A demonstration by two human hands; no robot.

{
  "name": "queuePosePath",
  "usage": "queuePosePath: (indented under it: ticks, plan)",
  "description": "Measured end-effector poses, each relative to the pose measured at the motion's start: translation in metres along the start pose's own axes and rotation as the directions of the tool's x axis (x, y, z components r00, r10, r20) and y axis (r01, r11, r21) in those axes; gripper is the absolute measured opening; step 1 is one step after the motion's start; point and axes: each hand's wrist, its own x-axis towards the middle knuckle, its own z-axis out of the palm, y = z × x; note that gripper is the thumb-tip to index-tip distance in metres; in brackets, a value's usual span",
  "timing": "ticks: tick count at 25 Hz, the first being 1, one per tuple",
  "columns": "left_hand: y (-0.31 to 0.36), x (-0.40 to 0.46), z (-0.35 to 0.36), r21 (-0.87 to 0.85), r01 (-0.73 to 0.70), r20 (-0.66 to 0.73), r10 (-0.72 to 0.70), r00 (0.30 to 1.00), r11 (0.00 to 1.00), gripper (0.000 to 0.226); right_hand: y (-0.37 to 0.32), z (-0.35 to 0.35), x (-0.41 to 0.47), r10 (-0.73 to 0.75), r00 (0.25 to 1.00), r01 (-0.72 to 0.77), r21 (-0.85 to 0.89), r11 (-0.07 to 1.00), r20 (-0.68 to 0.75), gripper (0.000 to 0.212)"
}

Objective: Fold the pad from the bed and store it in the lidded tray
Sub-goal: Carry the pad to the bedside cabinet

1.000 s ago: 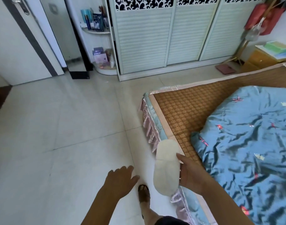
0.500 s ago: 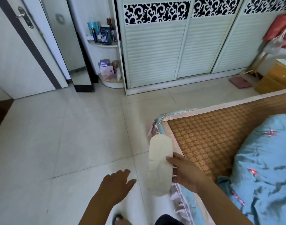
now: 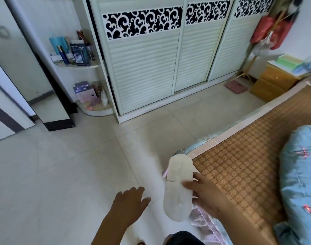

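The right hand (image 3: 206,195) pinches the white pad (image 3: 178,187) at its right edge, long axis running away from the person, while the open, empty left hand (image 3: 129,203) hovers just left of it.

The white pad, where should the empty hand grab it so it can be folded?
Probably the rounded lower end of the pad, coming in from the left. The right hand pinches its right edge near the middle, so the bottom half hangs free and faces the open left hand. The top part already looks bent over.
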Motion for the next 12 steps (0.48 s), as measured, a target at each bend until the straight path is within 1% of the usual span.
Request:
queuePosePath:
  ticks: [6, 9, 12]
  plan:
    - [-0.037, 0.110, -0.070, 0.043, -0.143, 0.031, 0.142, 0.989, 0.989, 0.050, -0.052, 0.030, 0.091, -0.038, 0.992, 0.047, 0.075, 0.996, -0.124, 0.030]
    - [-0.039, 0.183, -0.109, 0.085, -0.200, 0.029, 0.198, 0.980, 0.976, 0.048, -0.086, 0.022, 0.152, -0.071, 0.983, 0.091, 0.110, 0.990, -0.171, 0.026]
    - [-0.032, 0.254, -0.152, 0.148, -0.234, 0.074, 0.225, 0.971, 0.961, 0.050, -0.129, 0.005, 0.209, -0.082, 0.973, 0.120, 0.168, 0.978, -0.217, 0.025]
